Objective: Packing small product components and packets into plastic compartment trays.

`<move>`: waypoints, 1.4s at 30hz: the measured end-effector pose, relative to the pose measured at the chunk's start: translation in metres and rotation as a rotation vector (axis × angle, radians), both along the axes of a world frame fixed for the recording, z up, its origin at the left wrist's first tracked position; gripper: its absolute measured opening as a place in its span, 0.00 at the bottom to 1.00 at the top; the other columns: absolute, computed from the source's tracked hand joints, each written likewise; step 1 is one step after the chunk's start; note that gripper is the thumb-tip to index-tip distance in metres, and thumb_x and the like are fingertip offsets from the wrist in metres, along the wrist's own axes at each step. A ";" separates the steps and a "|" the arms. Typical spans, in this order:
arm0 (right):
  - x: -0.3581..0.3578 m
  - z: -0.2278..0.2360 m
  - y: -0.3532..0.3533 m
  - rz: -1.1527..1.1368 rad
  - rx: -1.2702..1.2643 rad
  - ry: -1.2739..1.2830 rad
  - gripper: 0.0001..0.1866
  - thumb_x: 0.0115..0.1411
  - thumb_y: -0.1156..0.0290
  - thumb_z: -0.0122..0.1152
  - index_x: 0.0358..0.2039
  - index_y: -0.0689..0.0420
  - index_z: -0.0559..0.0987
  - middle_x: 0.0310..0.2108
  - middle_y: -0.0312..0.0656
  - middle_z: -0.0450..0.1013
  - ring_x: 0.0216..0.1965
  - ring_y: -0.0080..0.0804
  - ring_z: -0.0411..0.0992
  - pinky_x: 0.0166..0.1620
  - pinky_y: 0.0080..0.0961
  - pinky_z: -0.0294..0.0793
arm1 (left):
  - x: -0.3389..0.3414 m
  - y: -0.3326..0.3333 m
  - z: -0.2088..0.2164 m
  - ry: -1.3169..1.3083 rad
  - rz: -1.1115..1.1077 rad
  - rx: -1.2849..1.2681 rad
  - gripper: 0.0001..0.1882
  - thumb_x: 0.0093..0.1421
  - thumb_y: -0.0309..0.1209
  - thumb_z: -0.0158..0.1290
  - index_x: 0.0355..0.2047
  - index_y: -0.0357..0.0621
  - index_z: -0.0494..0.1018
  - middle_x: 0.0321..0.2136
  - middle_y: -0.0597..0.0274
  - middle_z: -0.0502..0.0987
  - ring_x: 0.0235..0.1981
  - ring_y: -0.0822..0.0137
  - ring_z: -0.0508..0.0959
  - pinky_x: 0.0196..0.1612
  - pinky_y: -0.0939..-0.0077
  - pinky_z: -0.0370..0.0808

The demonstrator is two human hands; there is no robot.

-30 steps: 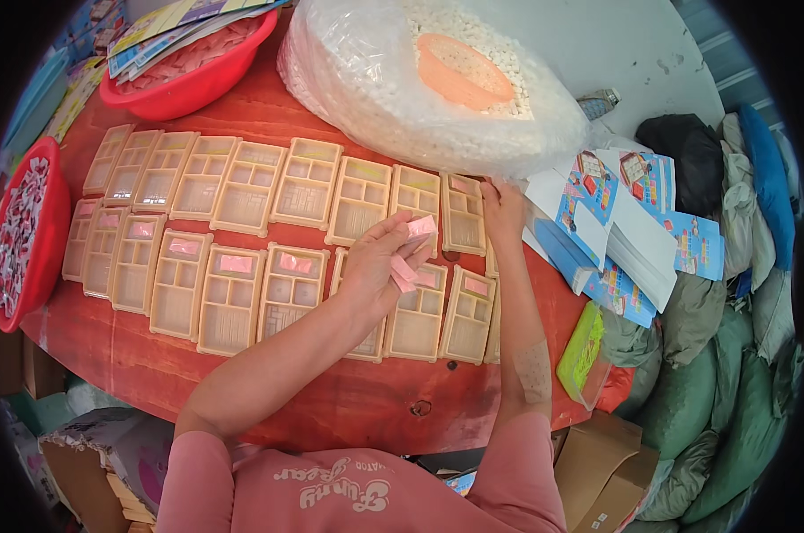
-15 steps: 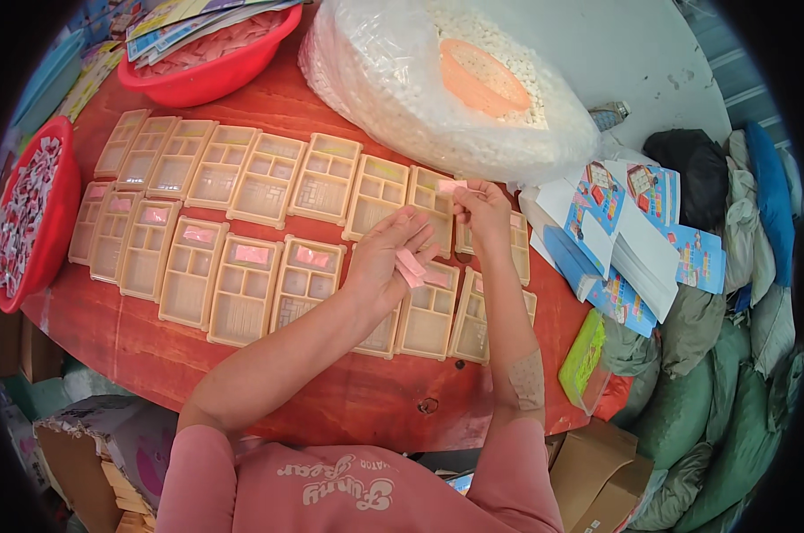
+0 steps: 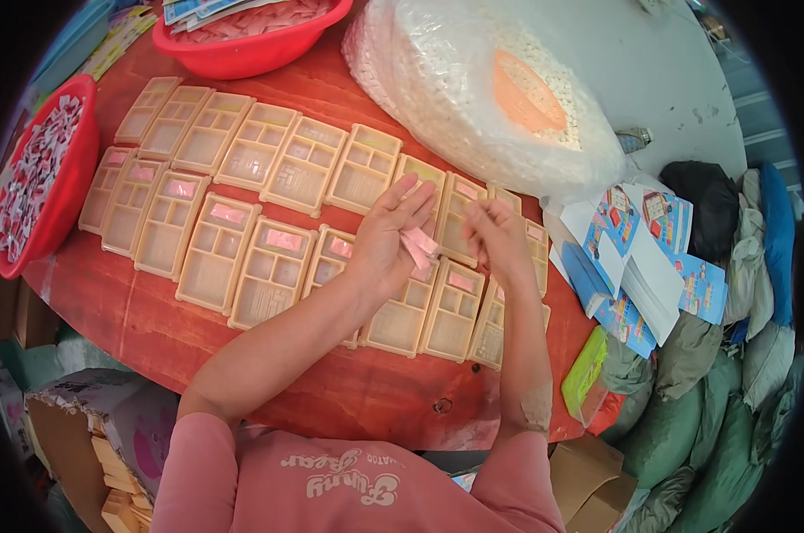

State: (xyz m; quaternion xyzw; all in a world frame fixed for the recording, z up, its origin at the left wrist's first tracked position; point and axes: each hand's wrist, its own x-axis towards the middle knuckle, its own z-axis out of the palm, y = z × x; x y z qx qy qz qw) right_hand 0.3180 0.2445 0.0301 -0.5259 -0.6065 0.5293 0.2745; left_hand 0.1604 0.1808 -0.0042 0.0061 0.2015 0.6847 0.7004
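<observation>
1. Left hand (image 3: 380, 244): palm turned partly up, holding a few small pink packets (image 3: 417, 252) at the finger bases; fingers extended, above the middle-right of the tray rows.
2. Right hand (image 3: 506, 244): fingers bent and narrow, just right of the left hand, by a far-row tray (image 3: 456, 224); cannot tell if anything is pinched, fingertips blurred.
3. Beige compartment trays stand in two rows across the red worktop (image 3: 393, 400), far row (image 3: 295, 182) and near row (image 3: 211, 275). Visible near-row trays mostly show a pink packet in the far-end compartment; some trays are partly hidden by hands and forearms.
4. Far-row tray by the right hand: pink packet (image 3: 467, 190) in its far end.
5. Left: red basin (image 3: 86, 160) of small wrapped packets. Far left: second red basin (image 3: 246, 66), pink packets inside, printed sheets on top.
6. Far side: clear plastic bag (image 3: 393, 67) of white pieces, orange bowl (image 3: 530, 89) on them.
7. Right: blue-and-white printed cards (image 3: 655, 289), piled; green basket (image 3: 584, 373) nearer.
</observation>
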 end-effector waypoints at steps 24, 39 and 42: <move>-0.062 -0.027 0.018 0.010 0.577 -0.303 0.09 0.56 0.69 0.56 0.34 0.61 0.78 0.24 0.33 0.73 0.22 0.19 0.69 0.25 0.16 0.66 | -0.048 -0.009 -0.004 -0.057 0.143 -0.015 0.25 0.56 0.14 0.38 0.55 0.40 0.56 0.56 0.52 0.59 0.58 0.61 0.61 0.56 0.69 0.65; -0.131 0.015 -0.033 0.358 -0.071 0.046 0.09 0.57 0.74 0.54 0.39 0.62 0.73 0.32 0.36 0.70 0.25 0.17 0.69 0.26 0.13 0.70 | -0.078 -0.009 0.003 -0.062 0.322 0.009 0.23 0.56 0.13 0.39 0.53 0.37 0.57 0.50 0.49 0.63 0.55 0.59 0.64 0.56 0.69 0.65; -0.132 0.011 -0.037 0.309 -0.075 0.143 0.09 0.57 0.74 0.54 0.39 0.62 0.73 0.31 0.35 0.71 0.27 0.17 0.70 0.28 0.13 0.71 | -0.086 -0.013 0.005 -0.095 0.337 0.010 0.22 0.56 0.15 0.41 0.53 0.36 0.57 0.50 0.50 0.63 0.54 0.60 0.65 0.56 0.68 0.65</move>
